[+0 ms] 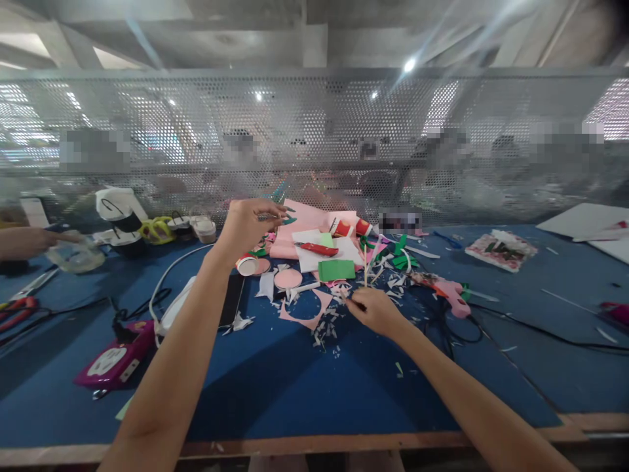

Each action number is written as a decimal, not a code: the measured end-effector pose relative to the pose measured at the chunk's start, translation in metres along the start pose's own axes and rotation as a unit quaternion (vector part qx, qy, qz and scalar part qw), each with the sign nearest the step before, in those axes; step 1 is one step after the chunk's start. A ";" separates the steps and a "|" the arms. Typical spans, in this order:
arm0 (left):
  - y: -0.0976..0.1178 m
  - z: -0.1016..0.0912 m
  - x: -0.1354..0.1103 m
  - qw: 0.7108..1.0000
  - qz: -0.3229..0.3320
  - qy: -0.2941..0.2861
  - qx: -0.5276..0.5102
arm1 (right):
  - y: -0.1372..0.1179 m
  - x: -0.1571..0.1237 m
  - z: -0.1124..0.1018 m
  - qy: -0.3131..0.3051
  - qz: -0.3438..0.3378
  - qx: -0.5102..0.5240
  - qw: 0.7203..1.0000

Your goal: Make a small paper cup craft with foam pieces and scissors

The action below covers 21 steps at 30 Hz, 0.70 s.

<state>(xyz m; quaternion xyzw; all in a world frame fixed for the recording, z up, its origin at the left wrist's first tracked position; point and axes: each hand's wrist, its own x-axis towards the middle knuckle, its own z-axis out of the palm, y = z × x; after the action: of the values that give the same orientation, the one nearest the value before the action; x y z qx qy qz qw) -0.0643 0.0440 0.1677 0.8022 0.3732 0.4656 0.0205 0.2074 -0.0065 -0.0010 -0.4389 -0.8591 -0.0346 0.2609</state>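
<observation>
My left hand (248, 223) reaches over the back of the pile, fingers stretched out and apart by the pink sheet (307, 219). A teal item shows close to its fingertips; whether they touch it is unclear. Lower and to the right, my right hand (378, 311) is closed, with a thin pale stick (365, 265) standing up from it. Between the hands lie a red-handled cutter (319, 249) on white paper, a folded green paper (337, 270), a pink disc (287, 278) and a pink cut-out frame (307, 318). White paper shreds (324, 331) are scattered around.
A pink glue gun (452, 295) with its cable lies right. To the left are a purple power strip (115, 357), a dark phone (230, 301), yellow scissors (156, 229) and red-handled scissors (19, 311). Another person's hand (29, 241) is at far left. A perforated screen (314, 137) stands behind.
</observation>
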 end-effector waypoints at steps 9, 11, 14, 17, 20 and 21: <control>-0.010 -0.003 0.001 0.990 -0.007 -0.106 0.094 | 0.000 -0.001 -0.027 -0.046 0.208 -0.143 0.966; -0.011 -0.004 0.001 0.986 -0.003 -0.133 0.102 | 0.013 -0.005 -0.035 -0.042 0.323 -0.178 0.929; -0.012 -0.006 0.002 0.982 -0.006 -0.157 0.105 | 0.039 -0.014 -0.042 -0.108 0.405 -0.149 0.895; -0.010 -0.009 0.002 0.977 -0.009 -0.185 0.109 | 0.063 -0.021 -0.046 -0.136 0.438 -0.126 0.880; -0.009 -0.012 0.002 0.972 -0.013 -0.213 0.101 | 0.081 -0.026 -0.053 -0.142 0.478 -0.119 0.859; -0.009 -0.013 0.002 0.971 -0.017 -0.218 0.097 | 0.085 -0.027 -0.056 -0.142 0.484 -0.115 0.856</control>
<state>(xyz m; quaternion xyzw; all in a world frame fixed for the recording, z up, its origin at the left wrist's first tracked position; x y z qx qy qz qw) -0.0785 0.0479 0.1734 0.8762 0.4163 0.2407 0.0313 0.3090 0.0094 0.0198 -0.8265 -0.5556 0.0608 0.0675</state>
